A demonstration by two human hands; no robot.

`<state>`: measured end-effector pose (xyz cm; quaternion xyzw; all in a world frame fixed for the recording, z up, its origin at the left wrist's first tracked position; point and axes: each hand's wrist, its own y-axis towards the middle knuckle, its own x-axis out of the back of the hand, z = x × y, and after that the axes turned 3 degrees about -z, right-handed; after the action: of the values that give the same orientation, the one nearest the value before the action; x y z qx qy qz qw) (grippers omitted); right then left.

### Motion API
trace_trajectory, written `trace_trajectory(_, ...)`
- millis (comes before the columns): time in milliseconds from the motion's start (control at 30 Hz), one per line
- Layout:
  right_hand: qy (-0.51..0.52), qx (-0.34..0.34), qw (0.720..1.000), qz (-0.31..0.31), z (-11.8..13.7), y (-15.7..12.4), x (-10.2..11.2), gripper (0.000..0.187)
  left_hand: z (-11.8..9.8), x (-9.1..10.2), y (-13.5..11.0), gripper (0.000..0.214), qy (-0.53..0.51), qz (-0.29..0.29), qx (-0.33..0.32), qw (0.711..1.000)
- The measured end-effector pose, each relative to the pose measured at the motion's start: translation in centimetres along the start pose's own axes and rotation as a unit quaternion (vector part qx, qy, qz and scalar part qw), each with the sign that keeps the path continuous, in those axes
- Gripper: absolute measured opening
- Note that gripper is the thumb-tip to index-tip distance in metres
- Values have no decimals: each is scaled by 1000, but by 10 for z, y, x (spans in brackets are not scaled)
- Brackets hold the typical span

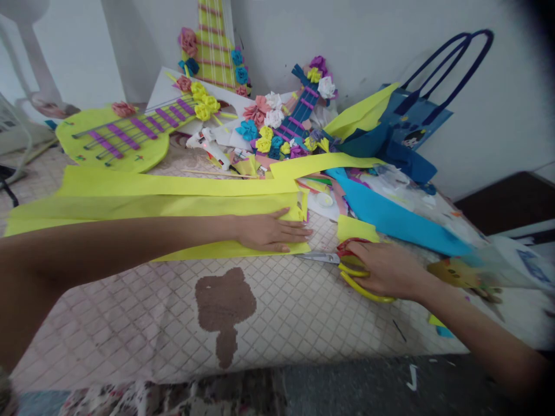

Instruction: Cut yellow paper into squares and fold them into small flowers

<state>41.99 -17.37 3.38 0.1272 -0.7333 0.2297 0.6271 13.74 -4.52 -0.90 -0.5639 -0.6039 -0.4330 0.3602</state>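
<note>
My left hand [271,232] lies flat, fingers stretched out, on the right end of a long folded sheet of yellow paper [143,208] that runs across the quilted table cover [299,323]. My right hand [385,268] is closed round the yellow and red handles of a pair of scissors [347,266]. The scissors lie on the cover with their metal blades pointing left at the paper's lower right edge. A small yellow offcut [356,229] sits just behind the right hand.
A blue paper sheet [390,216] and scraps lie to the right. Paper guitars with flowers [125,136], a glue gun [210,144] and a blue bag [416,124] crowd the back by the wall. A brown patch [223,306] marks the cover.
</note>
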Motion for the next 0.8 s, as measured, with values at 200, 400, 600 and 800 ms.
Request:
trace_trajectory(200, -1, 6, 1000, -3, 4, 6, 3, 30, 0, 0, -1, 53, 6, -9, -9, 1000)
trace_trajectory(400, -3, 7, 1000, 3, 0, 1, -1, 29, 1, 1, 0, 53, -8, 32, 19, 999)
trace_trajectory(600, -3, 9, 1000, -12, -2, -4, -5, 27, 1, 1, 0, 53, 0, 25, 11, 1000)
trace_trajectory(800, 5, -4, 1000, -21, 3, -2, 1, 31, 1, 0, -1, 51, -3, -12, -4, 1000)
